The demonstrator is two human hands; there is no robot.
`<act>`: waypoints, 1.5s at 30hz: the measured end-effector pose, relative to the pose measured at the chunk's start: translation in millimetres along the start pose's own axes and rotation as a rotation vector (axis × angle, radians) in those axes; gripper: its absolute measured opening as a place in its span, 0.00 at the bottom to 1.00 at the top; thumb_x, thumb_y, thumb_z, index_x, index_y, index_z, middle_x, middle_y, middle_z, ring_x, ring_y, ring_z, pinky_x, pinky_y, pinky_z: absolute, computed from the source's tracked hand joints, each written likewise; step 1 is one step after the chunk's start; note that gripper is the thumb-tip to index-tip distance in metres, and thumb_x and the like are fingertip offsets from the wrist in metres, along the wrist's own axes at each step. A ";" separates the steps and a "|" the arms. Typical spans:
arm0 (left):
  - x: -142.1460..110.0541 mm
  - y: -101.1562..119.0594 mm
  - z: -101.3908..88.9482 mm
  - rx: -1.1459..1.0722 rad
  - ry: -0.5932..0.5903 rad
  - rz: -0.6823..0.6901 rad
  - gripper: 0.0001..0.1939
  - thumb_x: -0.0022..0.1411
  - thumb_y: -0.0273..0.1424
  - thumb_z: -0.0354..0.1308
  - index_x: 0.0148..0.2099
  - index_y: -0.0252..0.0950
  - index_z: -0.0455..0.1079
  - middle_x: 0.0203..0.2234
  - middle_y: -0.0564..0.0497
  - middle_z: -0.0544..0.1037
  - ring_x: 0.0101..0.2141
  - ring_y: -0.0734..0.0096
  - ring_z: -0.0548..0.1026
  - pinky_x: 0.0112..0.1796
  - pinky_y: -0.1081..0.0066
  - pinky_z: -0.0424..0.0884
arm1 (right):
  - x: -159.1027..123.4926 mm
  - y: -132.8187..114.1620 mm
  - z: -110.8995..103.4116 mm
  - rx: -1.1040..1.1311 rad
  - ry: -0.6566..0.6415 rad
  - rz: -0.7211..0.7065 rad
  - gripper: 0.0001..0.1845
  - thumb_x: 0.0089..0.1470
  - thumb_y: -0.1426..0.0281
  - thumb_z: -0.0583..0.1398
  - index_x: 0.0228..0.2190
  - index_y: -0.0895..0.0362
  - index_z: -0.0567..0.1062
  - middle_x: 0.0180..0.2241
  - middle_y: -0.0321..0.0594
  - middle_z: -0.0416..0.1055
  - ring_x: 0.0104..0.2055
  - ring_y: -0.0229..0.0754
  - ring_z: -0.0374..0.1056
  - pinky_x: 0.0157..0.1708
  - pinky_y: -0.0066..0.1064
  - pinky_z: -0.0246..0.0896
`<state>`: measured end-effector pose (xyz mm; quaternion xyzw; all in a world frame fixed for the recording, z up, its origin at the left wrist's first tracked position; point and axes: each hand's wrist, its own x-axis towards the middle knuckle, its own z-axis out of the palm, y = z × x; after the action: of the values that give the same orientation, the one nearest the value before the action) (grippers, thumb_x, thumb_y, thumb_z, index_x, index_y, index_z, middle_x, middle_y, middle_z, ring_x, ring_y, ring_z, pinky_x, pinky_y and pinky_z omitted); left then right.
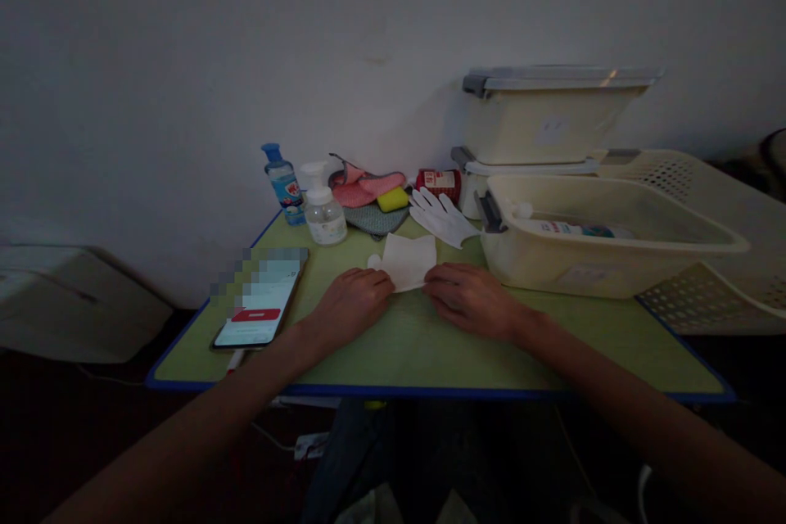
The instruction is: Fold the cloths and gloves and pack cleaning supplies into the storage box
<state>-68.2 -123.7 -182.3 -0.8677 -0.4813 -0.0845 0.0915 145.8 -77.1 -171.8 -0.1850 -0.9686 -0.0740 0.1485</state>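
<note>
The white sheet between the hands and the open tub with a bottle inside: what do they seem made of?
White sheet: matte, thin and glossless, so paper or thin cloth. Open tub: probably smooth plastic, from its rounded, moulded-looking rim.

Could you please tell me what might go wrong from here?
The left forearm passes close to the phone, which lies near the table's left edge, so a sideways sweep could nudge it off.
The left hand and right hand are at the near corners of the white sheet; uneven pulling might crease it.
The blue bottle stands by the table's edge, so a knock could tip it over.
</note>
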 end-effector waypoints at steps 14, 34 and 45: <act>32.9 -27.0 -45.7 -0.233 0.307 -0.203 0.11 0.60 0.27 0.49 0.37 0.33 0.73 0.28 0.48 0.78 0.28 0.66 0.74 0.30 0.70 0.66 | 33.3 20.8 -14.8 0.599 0.611 0.427 0.09 0.44 0.73 0.60 0.26 0.55 0.62 0.26 0.34 0.65 0.28 0.37 0.64 0.29 0.30 0.65; 0.7 5.7 -113.1 -0.727 0.229 -0.182 0.08 0.54 0.32 0.55 0.32 0.36 0.74 0.25 0.54 0.78 0.25 0.75 0.74 0.28 0.77 0.71 | 8.9 -28.5 -93.6 0.738 0.573 0.468 0.11 0.42 0.69 0.65 0.25 0.55 0.67 0.27 0.34 0.68 0.27 0.35 0.65 0.22 0.25 0.65; 7.6 -11.6 -46.5 -1.173 -0.170 -0.378 0.08 0.48 0.32 0.60 0.32 0.33 0.74 0.26 0.50 0.79 0.26 0.72 0.75 0.26 0.76 0.70 | 8.5 -1.9 -36.3 1.196 0.153 0.728 0.15 0.35 0.72 0.65 0.22 0.56 0.62 0.18 0.29 0.65 0.21 0.32 0.62 0.21 0.24 0.56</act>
<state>-76.8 -122.6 -134.6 -0.6768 -0.5056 -0.2805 -0.4557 147.0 -83.2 -135.0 -0.3783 -0.7066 0.5127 0.3079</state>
